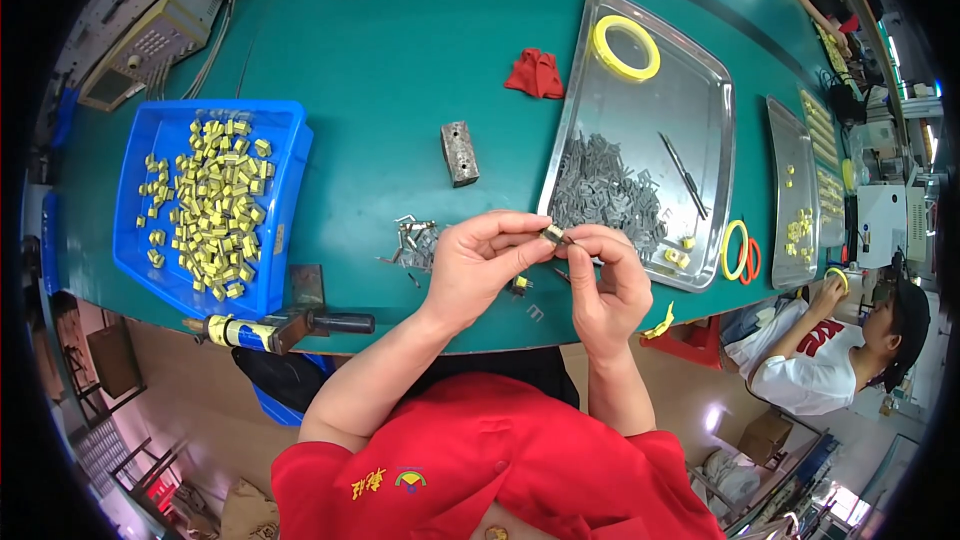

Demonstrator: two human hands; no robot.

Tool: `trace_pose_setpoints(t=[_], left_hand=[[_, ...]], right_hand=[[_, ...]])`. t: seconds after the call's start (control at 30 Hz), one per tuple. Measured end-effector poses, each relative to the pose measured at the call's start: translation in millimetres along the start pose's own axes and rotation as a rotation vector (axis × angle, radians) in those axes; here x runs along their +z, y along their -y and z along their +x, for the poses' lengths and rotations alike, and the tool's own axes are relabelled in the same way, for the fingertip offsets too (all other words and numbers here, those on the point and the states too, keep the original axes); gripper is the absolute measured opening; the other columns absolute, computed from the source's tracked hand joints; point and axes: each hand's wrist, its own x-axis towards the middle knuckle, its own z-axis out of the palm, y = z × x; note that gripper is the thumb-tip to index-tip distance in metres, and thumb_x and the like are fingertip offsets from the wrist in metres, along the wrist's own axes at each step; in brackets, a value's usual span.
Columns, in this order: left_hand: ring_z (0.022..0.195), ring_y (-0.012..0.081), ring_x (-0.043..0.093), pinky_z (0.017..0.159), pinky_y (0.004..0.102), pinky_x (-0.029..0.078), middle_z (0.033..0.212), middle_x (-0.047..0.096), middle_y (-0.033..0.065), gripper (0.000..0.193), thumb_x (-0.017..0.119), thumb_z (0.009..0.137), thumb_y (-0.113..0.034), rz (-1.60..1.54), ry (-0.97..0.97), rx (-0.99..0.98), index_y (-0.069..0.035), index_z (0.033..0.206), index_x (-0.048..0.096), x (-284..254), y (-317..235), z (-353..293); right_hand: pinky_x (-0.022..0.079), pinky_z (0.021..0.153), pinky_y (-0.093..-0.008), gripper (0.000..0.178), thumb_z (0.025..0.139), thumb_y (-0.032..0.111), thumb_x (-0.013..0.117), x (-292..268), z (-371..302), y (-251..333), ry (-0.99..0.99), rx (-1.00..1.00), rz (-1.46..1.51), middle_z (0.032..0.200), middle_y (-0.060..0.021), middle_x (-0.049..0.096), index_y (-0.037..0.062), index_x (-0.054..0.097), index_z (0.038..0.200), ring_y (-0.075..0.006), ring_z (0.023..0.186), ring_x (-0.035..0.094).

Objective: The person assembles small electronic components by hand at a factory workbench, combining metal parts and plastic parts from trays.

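Over the front of the green table, my left hand point(478, 268) pinches a small coil bobbin point(552, 233), cream and dark, between thumb and fingertips. Right beside it, my right hand point(608, 285) has its thumb and fingers pressed together at the bobbin's right side. A thin dark piece shows at those fingertips, too small to name. Below the hands lies another small dark and yellow coil part point(520, 285). Left of my left hand is a loose pile of thin grey metal pieces point(415, 242).
A blue bin point(300, 155) of yellow-wrapped coils stands left, near a clamp point(290, 328). The metal tray point(690, 60) holds grey E-shaped pieces point(605, 190), a yellow tape roll point(650, 60) and a pen point(684, 176). A metal block point(459, 153) and red cloth point(535, 74) lie mid-table. A co-worker point(815, 360) sits right.
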Motion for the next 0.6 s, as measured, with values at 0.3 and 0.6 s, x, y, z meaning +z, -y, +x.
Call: trace_pose_setpoints(t=[0.3, 0.6], left_hand=[[0.097, 0.0193, 0.068, 0.088, 0.0309, 0.058, 0.104, 0.068, 0.0117, 0.025, 0.066, 0.088, 0.009, 0.040, 0.007, 0.039, 0.005, 0.112, 0.067, -1.2, 0.8, -0.1], [0.097, 0.0183, 0.068, 0.087, 0.0298, 0.057, 0.106, 0.068, 0.0124, 0.019, 0.065, 0.090, 0.006, -0.027, 0.024, -0.049, 0.004, 0.109, 0.065, -5.8, 0.3, -0.7]], right_hand=[[0.053, 0.072, -0.0304, 0.014, 0.085, -0.008, 0.068, 2.8, 6.8, 3.3, -0.013, -0.227, -0.249, 0.093, -0.0170, 0.068, -0.0037, 0.061, 0.097, -0.0242, 0.081, 0.066], [0.053, 0.071, -0.0310, 0.017, 0.081, -0.009, 0.071, 6.8, 3.5, 3.3, -0.025, -0.252, -0.260, 0.093, -0.0160, 0.068, -0.0019, 0.065, 0.095, -0.0254, 0.081, 0.066]])
